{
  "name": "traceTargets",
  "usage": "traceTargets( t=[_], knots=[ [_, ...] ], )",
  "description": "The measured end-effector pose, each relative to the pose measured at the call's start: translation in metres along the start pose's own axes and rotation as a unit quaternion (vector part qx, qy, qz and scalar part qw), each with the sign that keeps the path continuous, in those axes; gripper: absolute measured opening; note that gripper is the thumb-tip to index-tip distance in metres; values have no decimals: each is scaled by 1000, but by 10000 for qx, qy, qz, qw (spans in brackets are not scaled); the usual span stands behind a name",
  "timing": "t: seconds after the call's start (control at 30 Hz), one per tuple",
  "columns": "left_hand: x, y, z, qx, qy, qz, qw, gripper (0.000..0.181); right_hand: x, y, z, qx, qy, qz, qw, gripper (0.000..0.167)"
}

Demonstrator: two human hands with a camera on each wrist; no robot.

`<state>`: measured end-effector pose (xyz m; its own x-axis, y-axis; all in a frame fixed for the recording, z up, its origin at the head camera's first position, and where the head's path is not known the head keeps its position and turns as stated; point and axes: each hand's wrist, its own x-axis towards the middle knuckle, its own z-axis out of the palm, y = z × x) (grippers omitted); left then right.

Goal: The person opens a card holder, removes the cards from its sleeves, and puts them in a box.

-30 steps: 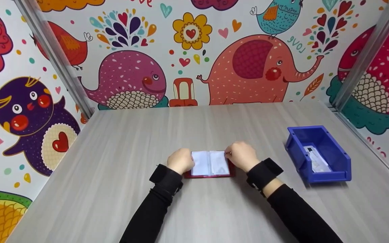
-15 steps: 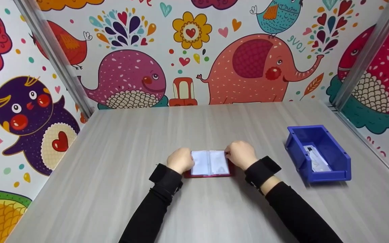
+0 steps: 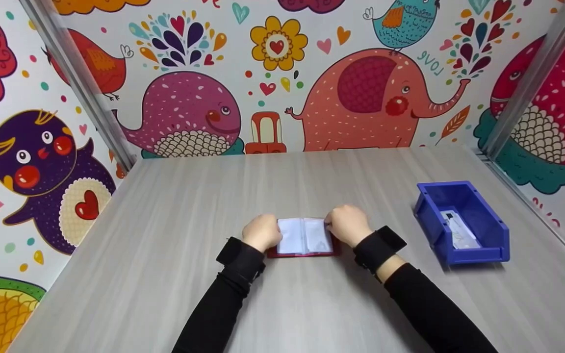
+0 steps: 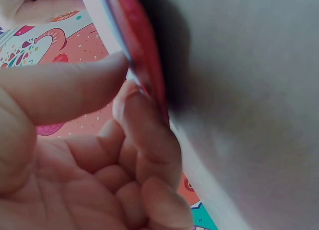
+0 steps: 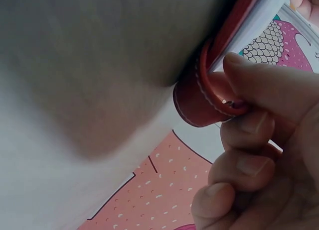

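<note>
A small red card holder (image 3: 304,254) lies spread open on the table, with whitish clear plastic sleeves (image 3: 291,236) inside. My left hand (image 3: 261,232) pinches its left edge; in the left wrist view the thumb lies on the sleeve side and the curled index finger (image 4: 144,120) against the red cover (image 4: 142,46). At the opposite edge, my right hand (image 3: 348,226) pinches the holder between thumb (image 5: 264,80) and curled fingers. A red stitched strap (image 5: 199,103) loops out there, beside the right fingertips. The knuckles hide both side edges in the head view.
To the right stands a blue plastic bin (image 3: 478,256) with several white cards (image 3: 460,232) lying in it. The pale wood-grain table (image 3: 204,196) reaches back to a wall printed with cartoon animals (image 3: 361,108). Metal posts (image 3: 86,88) stand at the corners.
My right hand and wrist have shifted very slightly to the left. The left hand keeps its grip, and the card holder stays open in the same place.
</note>
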<state>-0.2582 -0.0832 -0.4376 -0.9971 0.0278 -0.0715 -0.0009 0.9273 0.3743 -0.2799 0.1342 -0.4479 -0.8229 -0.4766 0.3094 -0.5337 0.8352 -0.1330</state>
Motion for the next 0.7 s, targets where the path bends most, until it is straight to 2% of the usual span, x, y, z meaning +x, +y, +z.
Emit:
traceTargets(
  t=[0.3,0.53,0.7],
  knots=[
    [-1,0,-1,66,152,100,9998,16,0,1,3,-10,120,-92,9999,13],
    [-1,1,-1,20,96,35,9999,13,1,-4,2,98,58,-193,9997,16],
    [-1,1,-1,18,81,19,10000,11,2,-7,1,212,-9,-127,9997,17]
  ],
)
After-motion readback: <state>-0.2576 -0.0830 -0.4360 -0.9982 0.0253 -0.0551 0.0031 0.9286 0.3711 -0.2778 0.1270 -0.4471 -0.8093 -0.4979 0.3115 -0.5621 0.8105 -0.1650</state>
